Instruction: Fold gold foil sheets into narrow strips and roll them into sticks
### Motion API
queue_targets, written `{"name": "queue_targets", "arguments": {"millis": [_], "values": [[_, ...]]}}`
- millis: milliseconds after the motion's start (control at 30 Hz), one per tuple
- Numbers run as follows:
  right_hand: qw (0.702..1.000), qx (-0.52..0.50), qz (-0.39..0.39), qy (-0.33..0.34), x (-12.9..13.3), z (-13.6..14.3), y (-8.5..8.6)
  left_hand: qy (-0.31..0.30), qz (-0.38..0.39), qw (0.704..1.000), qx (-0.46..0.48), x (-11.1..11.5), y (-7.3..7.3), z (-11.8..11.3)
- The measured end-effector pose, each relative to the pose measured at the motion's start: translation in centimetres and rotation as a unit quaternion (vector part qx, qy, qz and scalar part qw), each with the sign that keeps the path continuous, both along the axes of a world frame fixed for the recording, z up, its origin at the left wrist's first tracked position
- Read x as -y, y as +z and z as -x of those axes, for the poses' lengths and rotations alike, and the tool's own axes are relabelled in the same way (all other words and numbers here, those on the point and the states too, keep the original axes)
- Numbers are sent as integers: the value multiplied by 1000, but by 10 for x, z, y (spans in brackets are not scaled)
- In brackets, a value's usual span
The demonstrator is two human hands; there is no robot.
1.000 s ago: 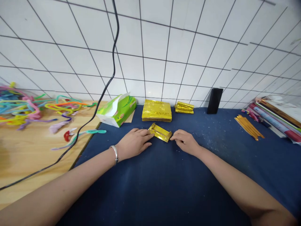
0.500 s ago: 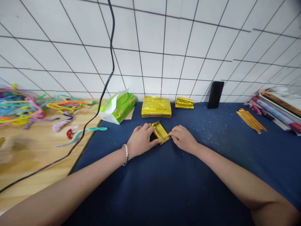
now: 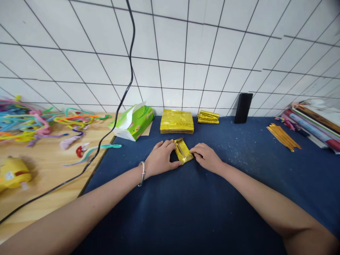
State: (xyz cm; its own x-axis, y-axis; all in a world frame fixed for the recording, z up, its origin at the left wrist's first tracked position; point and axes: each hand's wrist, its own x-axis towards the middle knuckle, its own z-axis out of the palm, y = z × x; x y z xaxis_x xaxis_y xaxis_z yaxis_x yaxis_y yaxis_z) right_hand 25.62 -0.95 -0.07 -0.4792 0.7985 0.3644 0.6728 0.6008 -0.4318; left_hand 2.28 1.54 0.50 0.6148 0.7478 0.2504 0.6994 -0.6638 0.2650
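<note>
A small sheet of gold foil paper [image 3: 183, 150] lies tilted on the dark blue surface, its edges folded up into raised rims. My left hand [image 3: 160, 157], with a silver bangle at the wrist, grips its left side, the thumb at the near corner and the fingers at the far one. On the other side, my right hand [image 3: 205, 156] has its fingers closed in a pinch at the lower right corner of the paper. Behind it sits a thick stack of gold foil sheets [image 3: 176, 121], and to the right of that some folded gold strips [image 3: 208, 116].
A green tissue pack [image 3: 136, 122] stands left of the stack. Coloured pipe cleaners [image 3: 39, 122], a black cable [image 3: 98, 148] and a yellow tool [image 3: 14, 173] are on the left. Rightward are a black phone [image 3: 243, 108], orange-gold strips [image 3: 284, 137] and books [image 3: 313, 124].
Both hands and the foil paper have barely moved. The view has shifted slightly, and the yellow tool now shows at the left edge.
</note>
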Motion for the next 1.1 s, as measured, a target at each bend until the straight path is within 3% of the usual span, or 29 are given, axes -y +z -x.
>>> {"name": "queue_targets", "arguments": {"millis": [333, 700, 1100], "values": [[999, 12, -38, -37, -21, 0, 0, -64, 22, 998, 3, -3, -1, -2], [989, 143, 21, -17, -27, 6, 0, -72, 21, 997, -9, -2, 2, -2], [984, 166, 52, -41, -25, 11, 7, -120, 1, 993, 14, 24, 3, -6]]}}
